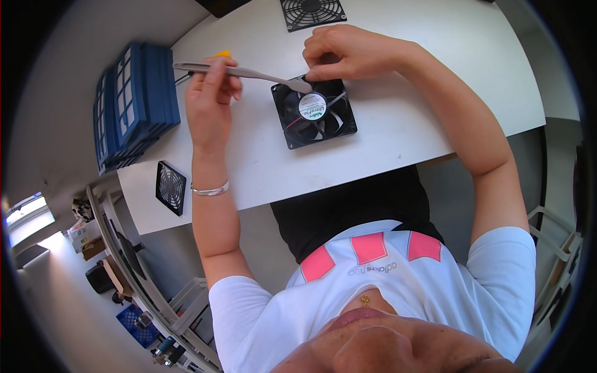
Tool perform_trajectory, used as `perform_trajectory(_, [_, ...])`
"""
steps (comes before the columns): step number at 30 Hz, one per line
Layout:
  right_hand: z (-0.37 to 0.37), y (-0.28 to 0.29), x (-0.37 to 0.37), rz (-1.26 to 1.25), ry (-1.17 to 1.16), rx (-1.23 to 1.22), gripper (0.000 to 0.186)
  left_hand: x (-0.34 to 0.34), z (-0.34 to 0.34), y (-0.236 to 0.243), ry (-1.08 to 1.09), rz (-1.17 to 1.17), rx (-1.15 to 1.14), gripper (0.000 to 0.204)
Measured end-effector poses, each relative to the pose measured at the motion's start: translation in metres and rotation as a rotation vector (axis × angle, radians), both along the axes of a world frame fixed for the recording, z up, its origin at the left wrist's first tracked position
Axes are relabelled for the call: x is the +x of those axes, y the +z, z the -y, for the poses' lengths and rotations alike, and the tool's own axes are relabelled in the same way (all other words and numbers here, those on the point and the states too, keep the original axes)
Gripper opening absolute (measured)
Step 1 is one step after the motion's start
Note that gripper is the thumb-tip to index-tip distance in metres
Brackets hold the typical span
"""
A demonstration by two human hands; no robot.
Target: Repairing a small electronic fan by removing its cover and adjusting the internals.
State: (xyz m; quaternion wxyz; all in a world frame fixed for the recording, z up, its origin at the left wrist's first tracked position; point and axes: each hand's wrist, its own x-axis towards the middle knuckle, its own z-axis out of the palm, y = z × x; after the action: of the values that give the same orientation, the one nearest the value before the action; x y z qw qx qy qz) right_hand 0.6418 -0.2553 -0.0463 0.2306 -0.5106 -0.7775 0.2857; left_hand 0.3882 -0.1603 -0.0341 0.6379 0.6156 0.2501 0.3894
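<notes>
My left hand [211, 87] grips the handle of a long grey brush-like tool [249, 73], whose pale tip rests inside a square black cooling fan [297, 112] lying on the white table [398, 149]. The fan has a round white label at its hub. My right hand [336, 56] is bent over the fan's upper edge, fingers curled and thumb on the frame, holding it. Part of that corner is hidden by the hand.
Blue framed panels [134, 99] are stacked at the table's left. One black fan grille [170, 186] lies at the near left, another [312, 13] at the far side. A small yellow object [222, 53] is behind my left hand. White rails [553, 242] stand at the right.
</notes>
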Motion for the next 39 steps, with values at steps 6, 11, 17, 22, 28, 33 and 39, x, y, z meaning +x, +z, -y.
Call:
perform_trajectory(6, [-0.002, -0.001, 0.002, 0.007, 0.008, -0.007, 0.032, 0.002, 0.001, -0.001, 0.166, -0.131, 0.133, 0.025])
perform_trajectory(11, [-0.002, 0.0, 0.001, 0.012, -0.016, -0.036, 0.033, 0.006, 0.007, -0.001, 0.089, -0.157, 0.083, 0.023])
perform_trajectory(17, [-0.003, -0.004, 0.003, 0.025, -0.024, 0.091, 0.033, 0.004, 0.004, -0.001, 0.077, -0.098, -0.009, 0.021])
perform_trajectory(22, [-0.004, -0.002, 0.002, 0.035, -0.001, 0.017, 0.034, 0.002, 0.001, -0.002, 0.129, -0.142, 0.077, 0.02])
perform_trajectory(28, [-0.001, 0.0, 0.003, -0.044, -0.04, -0.008, 0.031, 0.006, 0.006, -0.002, -0.033, -0.188, 0.08, 0.019])
perform_trajectory(33, [0.003, 0.016, 0.011, -0.052, -0.04, -0.203, 0.026, 0.003, -0.001, -0.006, 0.002, -0.141, -0.009, 0.019])
perform_trajectory(39, [0.003, 0.017, 0.01, -0.072, -0.059, -0.204, 0.022, 0.005, 0.001, -0.005, -0.09, -0.062, -0.1, 0.026])
